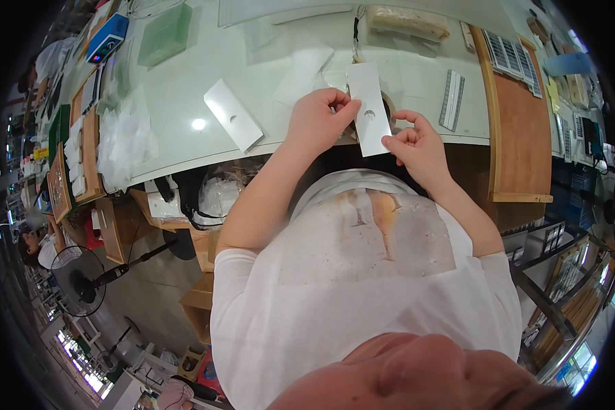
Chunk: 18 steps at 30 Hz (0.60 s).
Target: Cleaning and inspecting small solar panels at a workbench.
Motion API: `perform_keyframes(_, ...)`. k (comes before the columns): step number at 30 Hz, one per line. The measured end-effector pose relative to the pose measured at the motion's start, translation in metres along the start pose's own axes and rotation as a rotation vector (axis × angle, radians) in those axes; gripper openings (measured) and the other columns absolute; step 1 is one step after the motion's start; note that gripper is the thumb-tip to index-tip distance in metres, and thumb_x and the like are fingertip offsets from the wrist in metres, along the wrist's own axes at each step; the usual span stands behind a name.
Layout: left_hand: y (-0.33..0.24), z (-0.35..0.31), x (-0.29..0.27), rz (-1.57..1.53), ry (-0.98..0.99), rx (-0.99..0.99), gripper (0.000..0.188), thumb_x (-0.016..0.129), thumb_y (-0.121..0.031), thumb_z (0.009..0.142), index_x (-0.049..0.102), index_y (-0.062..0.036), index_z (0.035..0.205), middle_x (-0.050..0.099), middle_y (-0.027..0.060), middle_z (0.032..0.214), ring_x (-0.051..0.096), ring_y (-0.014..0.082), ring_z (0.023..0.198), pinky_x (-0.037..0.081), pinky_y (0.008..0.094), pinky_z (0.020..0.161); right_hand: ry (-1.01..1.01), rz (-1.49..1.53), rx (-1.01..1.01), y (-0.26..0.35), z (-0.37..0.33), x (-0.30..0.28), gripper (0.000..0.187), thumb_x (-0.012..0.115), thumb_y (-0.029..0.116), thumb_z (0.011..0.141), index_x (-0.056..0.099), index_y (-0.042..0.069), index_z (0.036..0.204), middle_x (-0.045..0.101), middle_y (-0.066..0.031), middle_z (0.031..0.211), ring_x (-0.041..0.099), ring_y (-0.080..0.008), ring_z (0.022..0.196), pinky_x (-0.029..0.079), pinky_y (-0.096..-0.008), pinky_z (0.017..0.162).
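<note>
A narrow white box (367, 85) with a small half-round notch stands out in front of me at the table's near edge. On its left side, the thumb and fingers of my left hand (323, 119) pinch it. My right hand (417, 147) holds its lower right corner with the thumb, while the forefinger curls away from it. Partly hidden behind the box is a brown tape roll (388, 109). A second white box (233, 115) with the same kind of notch lies on the table to the left.
Clear plastic bags (124, 140) lie at the table's left end, below a green block (165, 35) and a blue device (108, 38). A clear ruler (452, 100) lies to the right, beside a wooden board (523, 137). A wrapped package (408, 22) sits at the back. A fan (78, 280) stands lower left.
</note>
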State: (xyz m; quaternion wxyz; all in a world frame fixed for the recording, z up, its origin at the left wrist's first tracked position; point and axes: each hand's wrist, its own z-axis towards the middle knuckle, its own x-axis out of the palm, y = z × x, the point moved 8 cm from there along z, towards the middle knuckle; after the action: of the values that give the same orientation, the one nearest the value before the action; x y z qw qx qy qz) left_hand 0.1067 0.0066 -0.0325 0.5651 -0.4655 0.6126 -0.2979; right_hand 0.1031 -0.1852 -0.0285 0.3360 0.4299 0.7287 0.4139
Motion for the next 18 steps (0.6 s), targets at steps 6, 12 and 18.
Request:
perform_keyframes(6,0.001,0.002,0.000,0.078,-0.001,-0.009,0.029,0.066,-0.032,0.080,0.068,-0.0037,0.083,0.063,0.0067,0.070,0.060,0.0191,0.063,0.048,0.0310,0.061,-0.002,-0.006,-0.008,-0.006,0.004,0.001,0.043,0.069,0.009,0.081,0.048,0.001,0.118,0.055,0.0027,0.066,0.047,-0.0027,0.056,0.038,-0.0183,0.050)
perform_keyframes(12,-0.004,0.002,0.003,0.156,-0.006,0.005,0.028,0.065,-0.032,0.081,0.067,-0.0034,0.081,0.063,0.0069,0.072,0.060,0.0211,0.066,0.048,0.0323,0.063,0.001,-0.053,-0.001,-0.006,0.006,0.000,0.042,0.070,0.009,0.081,0.049,0.001,0.117,0.055,0.0028,0.066,0.047,-0.0026,0.055,0.038,-0.0182,0.050)
perform_keyframes(18,-0.011,0.000,0.003,0.247,-0.051,0.015,0.022,0.068,-0.027,0.079,0.066,-0.0054,0.078,0.062,0.0067,0.078,0.059,0.0221,0.067,0.048,0.0337,0.061,-0.068,-0.174,-0.128,-0.009,0.009,-0.006,0.036,0.071,0.009,0.079,0.054,0.003,0.111,0.057,0.0012,0.075,0.049,-0.0027,0.060,0.040,-0.0198,0.053)
